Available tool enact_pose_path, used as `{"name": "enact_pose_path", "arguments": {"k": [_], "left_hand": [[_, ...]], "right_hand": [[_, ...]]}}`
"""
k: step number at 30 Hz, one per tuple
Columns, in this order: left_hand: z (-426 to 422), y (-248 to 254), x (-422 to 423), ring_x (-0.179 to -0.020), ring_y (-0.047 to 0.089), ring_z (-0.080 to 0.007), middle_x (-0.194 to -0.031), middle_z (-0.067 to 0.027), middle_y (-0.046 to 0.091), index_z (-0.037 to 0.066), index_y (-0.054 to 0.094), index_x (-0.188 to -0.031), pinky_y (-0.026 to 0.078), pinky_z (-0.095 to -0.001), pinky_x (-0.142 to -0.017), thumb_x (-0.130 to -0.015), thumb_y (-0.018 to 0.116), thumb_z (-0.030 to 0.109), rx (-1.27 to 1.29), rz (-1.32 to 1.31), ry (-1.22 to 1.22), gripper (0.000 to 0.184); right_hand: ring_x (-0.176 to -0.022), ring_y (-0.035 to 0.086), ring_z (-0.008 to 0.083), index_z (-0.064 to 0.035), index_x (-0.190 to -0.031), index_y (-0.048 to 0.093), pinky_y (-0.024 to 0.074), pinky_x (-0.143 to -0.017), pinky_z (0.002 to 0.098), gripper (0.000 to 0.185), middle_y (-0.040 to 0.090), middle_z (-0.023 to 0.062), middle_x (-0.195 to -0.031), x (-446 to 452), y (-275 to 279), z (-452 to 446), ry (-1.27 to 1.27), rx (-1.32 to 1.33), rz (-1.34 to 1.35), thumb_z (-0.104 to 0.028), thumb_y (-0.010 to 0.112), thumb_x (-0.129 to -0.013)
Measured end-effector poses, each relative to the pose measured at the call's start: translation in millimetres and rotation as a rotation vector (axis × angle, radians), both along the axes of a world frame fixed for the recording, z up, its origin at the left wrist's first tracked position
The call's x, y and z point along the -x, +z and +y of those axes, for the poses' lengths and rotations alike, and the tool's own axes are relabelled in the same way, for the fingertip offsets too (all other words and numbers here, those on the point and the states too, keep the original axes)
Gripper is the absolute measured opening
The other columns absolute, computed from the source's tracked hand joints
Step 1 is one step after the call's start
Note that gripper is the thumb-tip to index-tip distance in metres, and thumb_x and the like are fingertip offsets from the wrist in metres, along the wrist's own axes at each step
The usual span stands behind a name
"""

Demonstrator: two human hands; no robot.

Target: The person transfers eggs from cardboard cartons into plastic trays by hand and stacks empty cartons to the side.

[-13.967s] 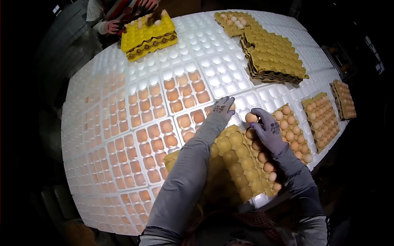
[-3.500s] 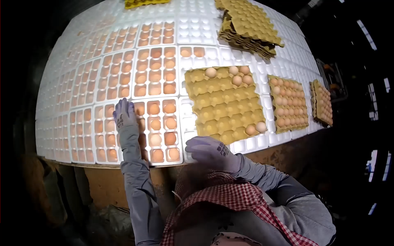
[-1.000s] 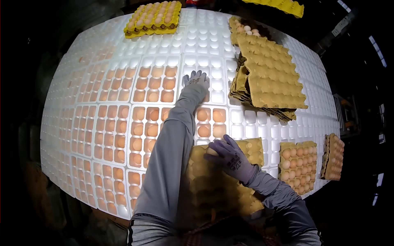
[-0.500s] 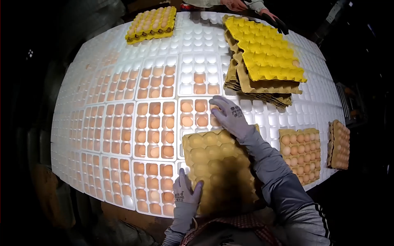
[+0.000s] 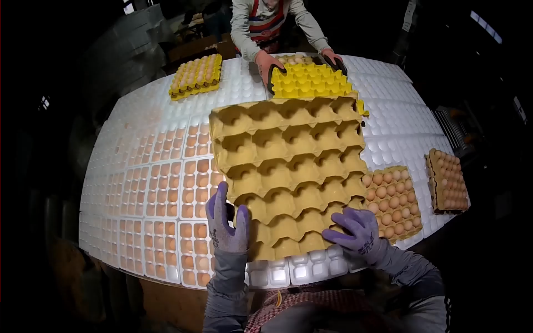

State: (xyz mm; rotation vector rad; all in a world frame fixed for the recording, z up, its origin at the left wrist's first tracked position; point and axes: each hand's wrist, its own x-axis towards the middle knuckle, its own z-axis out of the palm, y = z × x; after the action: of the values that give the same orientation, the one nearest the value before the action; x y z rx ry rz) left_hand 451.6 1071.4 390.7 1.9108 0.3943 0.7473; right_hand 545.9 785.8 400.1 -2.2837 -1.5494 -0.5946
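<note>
An egg-free tan cardboard egg tray [image 5: 291, 172] is held up over the table in front of me, its rows of cups facing me. My left hand [image 5: 226, 222], in a grey and purple glove, grips its left edge near the bottom. At the lower right corner, my right hand [image 5: 358, 236] closes its gloved fingers on the rim. Left of the tray, white compartment trays [image 5: 164, 191] hold brown eggs. Part of the table behind the raised tray is hidden.
Across the table a person's gloved hands [image 5: 268, 66] hold a yellow egg tray [image 5: 311, 80]. A yellow tray of eggs [image 5: 196, 75] sits at back left. Two tan trays of eggs, one nearer [image 5: 395, 202] and one at the edge [image 5: 447, 180], stand on the right.
The tan tray has risen from low in front of me. My right hand has moved from the eggs to its lower right corner. The other person's hands are now on the yellow tray.
</note>
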Motion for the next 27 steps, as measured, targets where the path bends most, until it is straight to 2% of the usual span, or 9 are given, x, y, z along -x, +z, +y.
{"name": "enact_pose_path", "arguments": {"k": [1, 2, 5, 9, 12, 20, 23, 26, 27], "left_hand": [[2, 17, -15, -0.117, 0.049, -0.0237, -0.137, -0.0156, 0.044, 0.003, 0.033, -0.15, 0.041, -0.0351, -0.101, -0.095, 0.06, 0.02, -0.081, -0.092, -0.026, 0.063], [4, 30, -24, -0.132, 0.041, -0.0277, -0.147, -0.0173, 0.038, 0.003, 0.022, -0.154, 0.035, -0.0389, -0.11, -0.096, 0.06, 0.024, 0.23, -0.196, -0.144, 0.073], [15, 31, -35, -0.14, 0.036, -0.0256, -0.156, -0.0136, 0.032, 0.008, 0.023, -0.156, 0.029, -0.0425, -0.115, -0.097, 0.058, 0.031, -0.028, -0.368, -0.162, 0.072], [14, -33, -8, -0.13, 0.05, -0.0244, -0.142, -0.0141, 0.051, 0.0, 0.043, -0.145, 0.039, -0.0395, -0.11, -0.097, 0.055, 0.015, 0.354, -0.106, -0.109, 0.051], [-4, -79, 2, -0.123, 0.054, -0.0232, -0.136, -0.0144, 0.054, -0.002, 0.045, -0.141, 0.042, -0.037, -0.107, -0.097, 0.054, 0.013, 0.504, -0.022, -0.086, 0.047], [-87, -99, -8, -0.118, 0.057, -0.0218, -0.125, -0.014, 0.059, -0.003, 0.053, -0.134, 0.045, -0.0333, -0.102, -0.095, 0.054, 0.01, 0.565, 0.218, -0.459, 0.041], [-115, -109, -18, -0.117, 0.058, -0.0221, -0.126, -0.0143, 0.059, -0.003, 0.053, -0.134, 0.045, -0.0333, -0.102, -0.095, 0.054, 0.009, 0.5, 0.207, -0.453, 0.041], [-155, -104, -21, -0.118, 0.058, -0.0214, -0.127, -0.0135, 0.059, -0.003, 0.053, -0.134, 0.045, -0.0328, -0.101, -0.096, 0.054, 0.009, 0.639, 0.255, -0.381, 0.04], [-165, -110, -24, -0.12, 0.056, -0.0211, -0.13, -0.0136, 0.057, -0.003, 0.05, -0.137, 0.044, -0.0327, -0.102, -0.096, 0.055, 0.011, 0.648, 0.266, -0.438, 0.044]], "right_hand": [[-0.099, 0.058, 0.0229, -0.0258, -0.11, 0.07, 0.0464, -0.083, 0.0362, 0.041, 0.06, 0.0002, -0.11, -15, 3, -1, -0.057, -0.039, -0.149, -0.019, 0.075, -0.07], [-0.102, 0.057, 0.0239, -0.0252, -0.112, 0.07, 0.0451, -0.085, 0.0377, 0.043, 0.06, 0.0002, -0.112, -33, 16, 2, -0.089, -0.1, -0.186, -0.017, 0.075, -0.069], [-0.111, 0.053, 0.0283, -0.0221, -0.118, 0.068, 0.0437, -0.094, 0.0413, 0.054, 0.06, 0.0026, -0.114, -108, 60, 16, -0.235, -0.103, -0.178, -0.011, 0.073, -0.065], [-0.119, 0.05, 0.0326, -0.0182, -0.129, 0.061, 0.0403, -0.107, 0.0437, 0.067, 0.059, 0.0085, -0.123, -240, 67, 16, -0.158, -0.064, -0.056, -0.009, 0.068, -0.063], [-0.124, 0.05, 0.03, -0.0219, -0.136, 0.055, 0.0396, -0.109, 0.0418, 0.067, 0.057, 0.0094, -0.13, -296, 56, 18, -0.223, 0.228, -0.023, -0.011, 0.069, -0.071], [-0.126, 0.049, 0.0275, -0.023, -0.14, 0.052, 0.043, -0.108, 0.0393, 0.069, 0.055, 0.0054, -0.135, -286, 104, 6, -0.037, 0.022, 0.122, -0.012, 0.071, -0.074], [-0.124, 0.051, 0.024, -0.0368, -0.14, 0.05, 0.0426, -0.109, 0.0389, 0.07, 0.055, 0.0012, -0.135, -309, 79, 10, -0.28, -0.004, -0.059, -0.02, 0.07, -0.075], [-0.137, 0.04, 0.0273, -0.0387, -0.146, 0.041, 0.0301, -0.116, 0.0385, 0.07, 0.043, 0.0032, -0.15, -334, 33, 18, -0.28, 0.326, 0.073, -0.032, 0.069, -0.082], [-0.136, 0.04, 0.0293, -0.0296, -0.145, 0.046, 0.0352, -0.113, 0.0415, 0.066, 0.043, 0.0076, -0.148, -349, 8, 7, -0.177, 0.458, -0.068, -0.03, 0.068, -0.083]]}}
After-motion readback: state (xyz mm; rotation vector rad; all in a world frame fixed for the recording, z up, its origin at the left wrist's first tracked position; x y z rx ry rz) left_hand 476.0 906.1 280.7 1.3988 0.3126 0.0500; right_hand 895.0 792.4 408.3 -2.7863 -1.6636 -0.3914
